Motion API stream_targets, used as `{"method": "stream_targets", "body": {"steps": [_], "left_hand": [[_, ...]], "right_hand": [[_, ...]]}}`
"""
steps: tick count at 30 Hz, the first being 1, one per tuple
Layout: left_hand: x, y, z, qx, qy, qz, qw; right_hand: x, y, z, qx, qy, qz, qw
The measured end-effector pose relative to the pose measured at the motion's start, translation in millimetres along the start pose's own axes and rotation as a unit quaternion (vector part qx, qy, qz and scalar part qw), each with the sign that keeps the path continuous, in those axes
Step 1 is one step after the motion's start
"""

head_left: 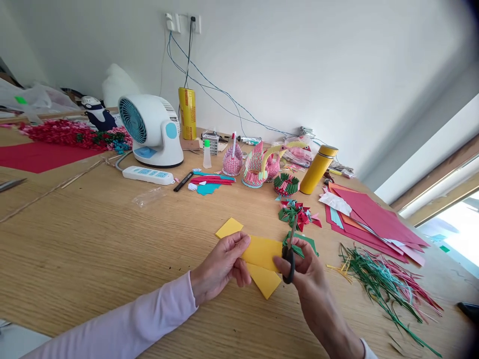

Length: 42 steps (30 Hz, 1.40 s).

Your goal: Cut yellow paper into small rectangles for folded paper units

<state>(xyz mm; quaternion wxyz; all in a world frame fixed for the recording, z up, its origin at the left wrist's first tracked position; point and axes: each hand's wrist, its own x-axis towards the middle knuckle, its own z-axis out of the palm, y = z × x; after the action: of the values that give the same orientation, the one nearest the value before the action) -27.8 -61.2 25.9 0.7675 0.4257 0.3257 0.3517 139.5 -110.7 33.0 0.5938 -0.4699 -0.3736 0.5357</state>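
My left hand (226,262) pinches the left end of a yellow paper piece (262,251) between thumb and fingers, above the wooden table. At the paper's right end is my right hand (305,267), closed round the black handles of scissors (289,259), with the blades pointing up and away. Its thumb also touches the edge of the paper. Beneath the held piece lies more yellow paper (266,282), and a folded yellow piece (229,228) rests just beyond my left hand. Folded green paper (306,244) lies behind my right hand, partly hidden.
Red and green folded pieces (295,214) lie ahead, near woven paper swans (254,167) and a yellow bottle (318,170). Red sheets (377,214) and cut paper strips (389,279) lie right. A white fan (157,132) and power strip (148,175) stand back left.
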Motion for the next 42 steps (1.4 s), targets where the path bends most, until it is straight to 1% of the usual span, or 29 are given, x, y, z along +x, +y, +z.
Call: {"method": "stream_targets", "body": {"steps": [3,5,8,11,13,14,15,18,21,24,26,27,30,32,35,37,39,42], "left_hand": [[-2.4,8.4,-6.5,0.054,-0.029,-0.001,0.998],[-2.0,16.3,-12.3,0.088,-0.047,-0.011,0.995],[3.0,27.0,-18.5,0.172,-0.077,-0.016,0.982],[11.4,32.1,-17.6,0.238,-0.136,-0.009,0.962],[15.8,32.1,-13.3,0.234,-0.161,-0.006,0.959],[17.0,31.2,-10.6,0.222,-0.156,0.0,0.962],[17.4,29.9,-7.8,0.21,-0.14,0.01,0.968],[15.1,23.4,0.1,0.18,-0.063,0.041,0.981],[11.2,14.1,6.0,0.162,-0.006,0.084,0.983],[8.8,7.3,8.8,0.15,0.026,0.116,0.981],[8.1,6.7,8.7,0.15,0.025,0.113,0.982],[8.1,7.6,8.1,0.149,0.011,0.104,0.983],[9.0,12.3,6.2,0.136,-0.056,0.058,0.987],[9.7,15.1,5.8,0.126,-0.072,0.033,0.989],[9.1,17.2,6.9,0.114,-0.044,0.04,0.992],[7.8,17.5,8.0,0.104,-0.024,0.05,0.993],[6.5,17.2,8.8,0.093,-0.004,0.05,0.994],[6.0,15.6,8.9,0.083,0.008,0.044,0.996]], "right_hand": [[7.4,-4.9,-5.4,0.006,0.009,0.005,1.0],[11.5,-10.9,-9.0,-0.013,-0.002,0.019,1.0],[17.5,-21.4,-11.0,-0.052,-0.068,0.039,0.996],[23.7,-30.7,-10.9,-0.091,-0.142,0.055,0.984],[26.4,-33.8,-10.9,-0.101,-0.148,0.049,0.983],[26.7,-33.9,-11.1,-0.098,-0.137,0.038,0.985],[26.1,-33.1,-11.1,-0.089,-0.121,0.026,0.988],[19.8,-24.9,-9.9,-0.06,-0.079,0.011,0.995],[11.2,-13.8,-6.1,-0.039,-0.071,0.017,0.997],[6.8,-9.2,-2.0,-0.015,-0.071,0.021,0.997],[6.9,-11.7,-0.3,-0.009,-0.074,0.023,0.997],[7.6,-14.1,0.1,-0.011,-0.077,0.024,0.997],[10.5,-21.2,-0.1,-0.031,-0.091,0.034,0.995],[11.9,-23.8,-1.4,-0.041,-0.093,0.033,0.994],[9.2,-25.3,-5.3,-0.057,-0.067,-0.009,0.996],[2.5,-26.3,-9.3,-0.089,-0.053,-0.035,0.994],[-7.8,-27.0,-14.5,-0.144,-0.072,-0.028,0.987],[-24.1,-25.0,-23.7,-0.24,-0.106,-0.003,0.965]]}}
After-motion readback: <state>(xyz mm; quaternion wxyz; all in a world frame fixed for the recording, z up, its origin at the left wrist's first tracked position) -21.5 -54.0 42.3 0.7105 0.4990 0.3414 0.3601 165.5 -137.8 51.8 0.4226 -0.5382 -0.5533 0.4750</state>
